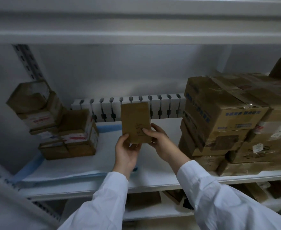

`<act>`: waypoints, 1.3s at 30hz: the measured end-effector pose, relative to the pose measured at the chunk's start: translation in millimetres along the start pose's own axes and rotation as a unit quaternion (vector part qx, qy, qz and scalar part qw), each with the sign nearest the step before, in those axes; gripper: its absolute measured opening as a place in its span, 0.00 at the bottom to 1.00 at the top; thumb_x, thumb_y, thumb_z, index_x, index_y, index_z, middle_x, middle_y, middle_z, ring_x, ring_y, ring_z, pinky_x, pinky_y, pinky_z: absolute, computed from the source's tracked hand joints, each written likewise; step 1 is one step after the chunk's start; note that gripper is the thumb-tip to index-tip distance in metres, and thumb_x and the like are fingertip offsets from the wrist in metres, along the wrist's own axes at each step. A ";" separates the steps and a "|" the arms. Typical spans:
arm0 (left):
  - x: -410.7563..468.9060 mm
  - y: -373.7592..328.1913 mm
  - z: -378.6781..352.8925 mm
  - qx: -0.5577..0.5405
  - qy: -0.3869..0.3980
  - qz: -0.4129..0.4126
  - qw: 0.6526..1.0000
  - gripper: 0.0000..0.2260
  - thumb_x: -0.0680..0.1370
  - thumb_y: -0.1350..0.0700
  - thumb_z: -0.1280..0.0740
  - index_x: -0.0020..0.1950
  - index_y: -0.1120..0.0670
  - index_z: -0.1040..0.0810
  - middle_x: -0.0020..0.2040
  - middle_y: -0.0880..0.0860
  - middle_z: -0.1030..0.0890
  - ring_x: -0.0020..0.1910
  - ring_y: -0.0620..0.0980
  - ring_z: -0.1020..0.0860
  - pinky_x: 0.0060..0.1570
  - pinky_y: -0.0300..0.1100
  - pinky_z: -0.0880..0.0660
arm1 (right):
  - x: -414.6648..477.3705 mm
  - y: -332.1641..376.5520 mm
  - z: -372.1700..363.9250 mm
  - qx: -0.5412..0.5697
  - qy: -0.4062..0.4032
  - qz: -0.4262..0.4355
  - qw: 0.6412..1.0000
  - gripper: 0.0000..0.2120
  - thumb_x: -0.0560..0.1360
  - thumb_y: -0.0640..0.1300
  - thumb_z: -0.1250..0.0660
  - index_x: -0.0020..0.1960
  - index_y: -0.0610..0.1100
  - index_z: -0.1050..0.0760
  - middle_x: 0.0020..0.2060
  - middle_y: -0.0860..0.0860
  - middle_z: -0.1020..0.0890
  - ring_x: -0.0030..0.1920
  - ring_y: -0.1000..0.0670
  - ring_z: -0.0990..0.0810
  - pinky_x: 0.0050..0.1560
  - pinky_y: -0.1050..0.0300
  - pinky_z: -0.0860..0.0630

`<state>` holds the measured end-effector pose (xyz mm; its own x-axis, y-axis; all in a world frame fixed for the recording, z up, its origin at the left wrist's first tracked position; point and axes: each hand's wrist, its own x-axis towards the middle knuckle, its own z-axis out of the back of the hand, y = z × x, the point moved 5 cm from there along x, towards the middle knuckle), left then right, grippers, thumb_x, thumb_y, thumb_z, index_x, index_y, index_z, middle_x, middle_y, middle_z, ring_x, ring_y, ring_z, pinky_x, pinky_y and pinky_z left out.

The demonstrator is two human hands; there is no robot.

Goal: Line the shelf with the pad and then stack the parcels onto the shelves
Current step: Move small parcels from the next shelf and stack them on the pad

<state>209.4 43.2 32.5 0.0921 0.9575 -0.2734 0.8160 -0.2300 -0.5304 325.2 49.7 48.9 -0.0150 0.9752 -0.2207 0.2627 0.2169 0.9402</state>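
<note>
Parcel [135, 120]: one, clasped by two grips, left hand [126, 152] and right hand [160, 143].

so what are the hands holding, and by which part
A brown parcel, gripped at its lower end: the left hand holds the bottom left corner, the right hand the bottom right, thumb on the front.

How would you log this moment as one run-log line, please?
phase: stacking parcels | pad: laid on shelf | left hand, right hand: both grip small brown parcel, upright | left stack, right stack: on shelf, gap between
</note>
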 end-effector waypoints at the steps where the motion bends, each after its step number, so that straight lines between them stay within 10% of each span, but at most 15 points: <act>1: -1.0 -10.8 4.1 0.002 -0.003 -0.011 1.000 0.09 0.78 0.59 0.41 0.56 0.58 0.26 0.50 0.59 0.22 0.51 0.57 0.24 0.62 0.51 0.30 | 2.7 1.1 -11.5 -0.003 0.017 0.011 1.000 0.23 0.73 0.42 0.31 0.65 0.44 0.33 0.56 0.48 0.20 0.57 0.48 0.22 0.57 0.57 0.27; 7: -7.3 -78.4 21.1 0.210 -0.022 -0.116 0.971 0.17 0.77 0.55 0.36 0.65 0.47 0.31 0.57 0.51 0.22 0.56 0.52 0.24 0.58 0.47 0.28 | 15.5 6.8 -83.4 -0.042 0.047 0.013 0.998 0.26 0.74 0.56 0.33 0.69 0.54 0.37 0.58 0.49 0.21 0.56 0.47 0.22 0.57 0.51 0.25; 15: -4.5 -181.3 46.2 0.397 -0.140 -0.261 0.869 0.30 0.63 0.28 0.33 0.62 0.39 0.27 0.66 0.52 0.27 0.63 0.53 0.26 0.65 0.54 0.30 | 27.7 20.8 -180.7 -0.080 0.132 0.053 0.987 0.11 0.79 0.48 0.39 0.61 0.55 0.30 0.52 0.52 0.21 0.55 0.49 0.22 0.56 0.55 0.27; 19: -3.5 -204.2 45.7 0.398 -0.123 -0.289 0.862 0.18 0.74 0.40 0.36 0.61 0.46 0.26 0.59 0.51 0.21 0.58 0.51 0.22 0.62 0.53 0.26 | 29.3 27.0 -207.8 -0.132 0.122 0.069 0.981 0.16 0.79 0.53 0.41 0.66 0.53 0.33 0.56 0.52 0.22 0.48 0.57 0.24 0.41 0.68 0.30; 29: 11.8 -220.2 57.7 0.374 -0.157 -0.286 0.868 0.08 0.80 0.50 0.41 0.59 0.46 0.33 0.57 0.49 0.24 0.58 0.51 0.23 0.62 0.51 0.26 | 38.9 22.1 -230.3 -0.192 0.112 0.037 0.974 0.20 0.81 0.53 0.45 0.69 0.46 0.32 0.60 0.47 0.22 0.59 0.49 0.23 0.53 0.62 0.28; 37: 15.3 -215.5 63.0 0.401 -0.175 -0.277 0.856 0.22 0.79 0.53 0.39 0.72 0.53 0.38 0.68 0.55 0.30 0.66 0.55 0.28 0.66 0.54 0.30 | 30.8 22.0 -227.5 -0.199 0.109 0.011 0.974 0.19 0.82 0.49 0.47 0.71 0.45 0.36 0.66 0.45 0.27 0.67 0.47 0.30 0.38 0.76 0.34; 39: 11.2 -214.6 64.2 0.420 -0.217 -0.283 0.835 0.25 0.78 0.52 0.37 0.73 0.54 0.40 0.71 0.56 0.33 0.68 0.57 0.31 0.67 0.56 0.33 | 29.1 25.8 -224.3 -0.200 0.096 0.017 0.975 0.21 0.82 0.47 0.45 0.74 0.45 0.40 0.69 0.46 0.30 0.71 0.47 0.33 0.48 0.71 0.30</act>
<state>-1.3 92.1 91.7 -0.5362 0.8430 0.0428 -0.0448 0.0223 -0.9987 115.2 93.5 125.0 -0.2025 0.9641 -0.1716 -0.1313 0.1469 0.9804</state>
